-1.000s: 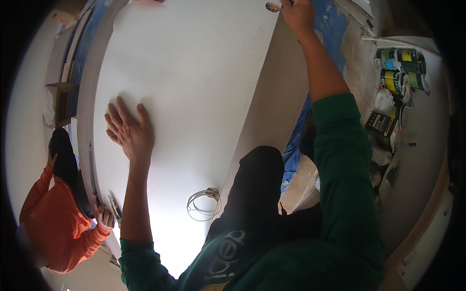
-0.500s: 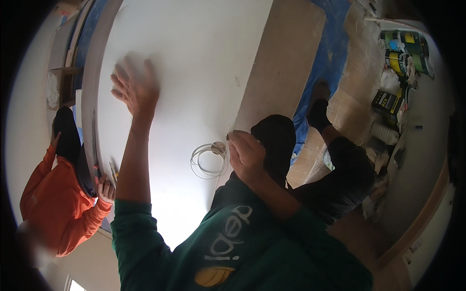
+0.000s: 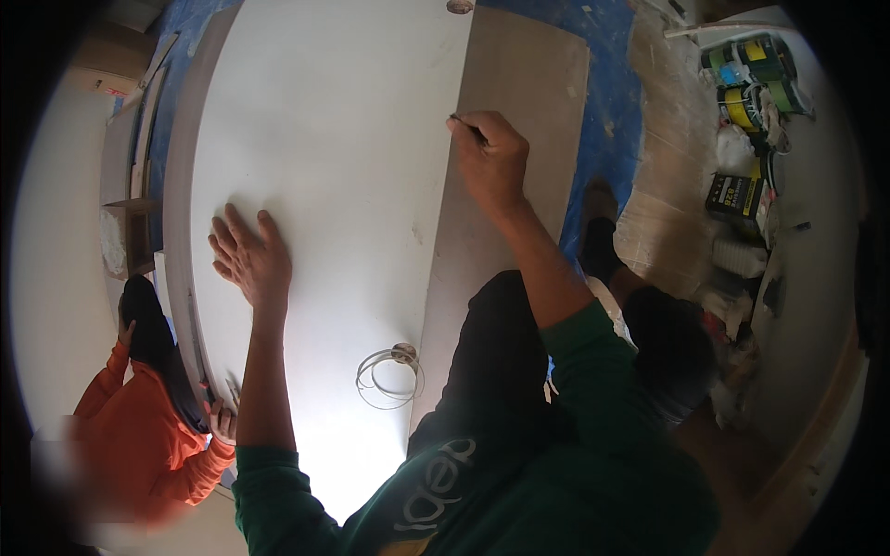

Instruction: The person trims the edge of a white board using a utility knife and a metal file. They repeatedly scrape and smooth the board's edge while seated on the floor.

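My left hand [image 3: 252,255] lies open on the white panel [image 3: 343,120], fingers spread over its smooth face. Farther forward, at the panel's right edge, my right hand [image 3: 493,162] is closed in a pinch. A small dark tip shows at its fingertips, too little to name. Near my body a loop of thin pale cable [image 3: 385,406] rests on the panel beside a round hole [image 3: 404,352]. Another round hole [image 3: 459,6] shows at the far end of the same edge. A brown board [image 3: 533,69] extends beyond the panel on the right, beneath my right hand.
At left a co-worker in an orange top [image 3: 130,445] has one hand at the panel's left edge, near some slim tools. Blue sheeting [image 3: 612,83] covers floor right of the board. Tubs and bags, including a black box [image 3: 737,196], line the right wall.
My right hand has moved forward along the panel's right edge, away from the cable loop, still pinching. My left hand stays on the panel, its fingers no longer blurred. The view has shifted.
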